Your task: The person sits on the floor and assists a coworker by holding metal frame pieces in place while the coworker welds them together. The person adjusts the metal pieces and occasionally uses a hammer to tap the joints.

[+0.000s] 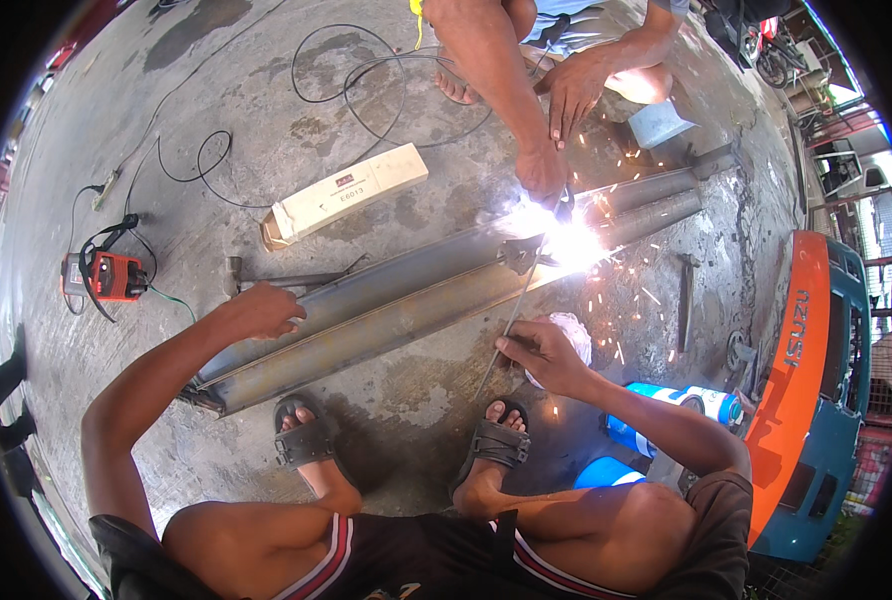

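Note:
Two long steel channels (366,300) lie side by side on the concrete, running from near my feet up to the right. My left hand (263,312) is over the near left end of the far channel, its fingers curled in loosely and nothing seen in them. With thumb and fingertips, my right hand (548,358) pinches a thin metal rod (512,318). The rod's upper end reaches a small dark piece (522,254) on the channels, beside a bright welding arc. Across from me, a co-worker's hand (543,170) is at the arc, whose glare hides the joint.
Sparks fly right. A hammer (234,277) lies behind the channels, near a cardboard electrode box (346,195). At left stands a red welding machine (101,275) with loose cables. Blue-and-white cans (674,400), a pale cloth (566,345) and an orange-teal vehicle panel (796,390) are at right.

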